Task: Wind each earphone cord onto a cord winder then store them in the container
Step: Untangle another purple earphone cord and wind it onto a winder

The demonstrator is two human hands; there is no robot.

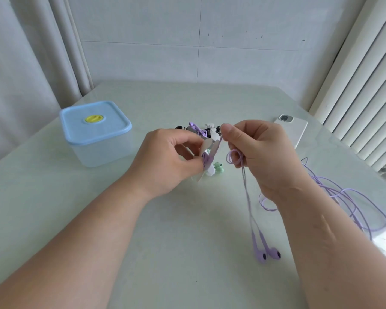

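My left hand [165,159] pinches a flat pale cord winder [206,144] with purple cord turns around its middle, held above the table. My right hand [259,152] pinches the purple earphone cord [246,192] just right of the winder. A small loop of that cord hangs under my fingers. The two purple earbuds [266,254] lie on the table below. The container [96,132], clear with a blue lid and yellow knob, stands closed at the left.
A heap of other winders and earphones [201,129] lies behind my hands, with a green piece [218,168] under them. More purple cord [352,197] lies looped at the right. A white phone [292,128] lies face down at the back right.
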